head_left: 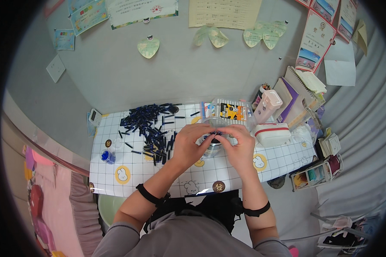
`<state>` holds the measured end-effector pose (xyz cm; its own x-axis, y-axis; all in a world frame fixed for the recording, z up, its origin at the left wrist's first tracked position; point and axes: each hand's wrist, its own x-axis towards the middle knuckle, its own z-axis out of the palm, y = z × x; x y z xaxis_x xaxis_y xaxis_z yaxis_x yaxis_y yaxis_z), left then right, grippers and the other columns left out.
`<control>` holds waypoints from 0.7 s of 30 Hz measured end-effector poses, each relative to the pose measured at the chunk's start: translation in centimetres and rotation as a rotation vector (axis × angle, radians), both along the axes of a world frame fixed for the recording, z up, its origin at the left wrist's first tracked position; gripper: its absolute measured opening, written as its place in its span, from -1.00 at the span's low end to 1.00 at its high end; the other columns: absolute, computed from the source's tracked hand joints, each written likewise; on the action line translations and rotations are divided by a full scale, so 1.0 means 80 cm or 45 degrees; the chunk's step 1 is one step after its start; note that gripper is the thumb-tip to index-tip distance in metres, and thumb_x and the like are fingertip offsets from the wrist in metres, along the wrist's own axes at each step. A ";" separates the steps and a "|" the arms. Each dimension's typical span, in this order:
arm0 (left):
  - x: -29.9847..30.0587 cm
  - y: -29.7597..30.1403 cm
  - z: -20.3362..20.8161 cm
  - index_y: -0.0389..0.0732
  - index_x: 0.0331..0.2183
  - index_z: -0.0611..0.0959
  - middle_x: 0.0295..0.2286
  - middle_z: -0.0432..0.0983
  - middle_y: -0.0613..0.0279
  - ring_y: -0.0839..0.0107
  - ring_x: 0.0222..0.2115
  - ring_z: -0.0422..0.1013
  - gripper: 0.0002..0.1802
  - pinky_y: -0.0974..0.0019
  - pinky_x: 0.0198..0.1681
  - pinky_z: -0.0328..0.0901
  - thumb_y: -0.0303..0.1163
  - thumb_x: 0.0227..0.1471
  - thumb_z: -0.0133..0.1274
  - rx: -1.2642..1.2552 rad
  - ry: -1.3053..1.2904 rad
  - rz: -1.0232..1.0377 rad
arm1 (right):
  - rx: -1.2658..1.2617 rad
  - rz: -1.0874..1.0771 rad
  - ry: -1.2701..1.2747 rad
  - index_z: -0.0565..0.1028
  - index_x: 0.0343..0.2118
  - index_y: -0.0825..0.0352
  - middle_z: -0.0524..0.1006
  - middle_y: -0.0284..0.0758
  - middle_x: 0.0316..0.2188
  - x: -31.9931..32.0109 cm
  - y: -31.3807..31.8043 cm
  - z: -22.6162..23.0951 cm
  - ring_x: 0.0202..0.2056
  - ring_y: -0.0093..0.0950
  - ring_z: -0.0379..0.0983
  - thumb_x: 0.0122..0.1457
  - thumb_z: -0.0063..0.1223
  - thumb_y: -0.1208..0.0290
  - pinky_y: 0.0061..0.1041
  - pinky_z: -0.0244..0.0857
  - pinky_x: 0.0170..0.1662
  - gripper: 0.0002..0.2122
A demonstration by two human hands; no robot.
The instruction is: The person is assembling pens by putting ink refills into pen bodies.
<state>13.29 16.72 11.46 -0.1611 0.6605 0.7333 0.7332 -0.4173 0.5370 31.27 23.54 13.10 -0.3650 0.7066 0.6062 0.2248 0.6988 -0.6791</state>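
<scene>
My left hand (189, 144) and my right hand (239, 145) meet at the middle of the table, thumbs and fingertips bent inward. Between them they pinch a small cluster of dark blue ink cartridges (217, 133), partly covered by my fingers. Just under my hands is a clear round container (213, 150), most of it hidden. To the left of my left hand spreads a big loose pile of dark blue ink cartridges (148, 122), with single ones scattered around its edges. Farther left stands a small clear jar (108, 157) with bright blue pieces inside.
A pack of markers (231, 111) lies behind my hands. At the right are a white zip pouch (272, 134), a pink lidded box (268, 105), a pencil cup (261, 94) and upright notebooks (289, 98). A white digital timer (94, 117) stands at the table's left edge.
</scene>
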 end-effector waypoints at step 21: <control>-0.103 -0.136 0.005 -0.24 -0.08 0.80 -0.10 0.73 0.05 0.05 0.01 0.63 -0.66 0.12 0.08 0.50 -0.64 0.05 0.38 -0.170 -0.104 0.284 | 0.105 0.253 -0.001 0.66 -0.06 0.33 0.71 -0.24 -0.06 -0.087 -0.087 -0.018 0.02 -0.15 0.58 0.13 0.43 0.58 -0.25 0.46 0.11 -0.70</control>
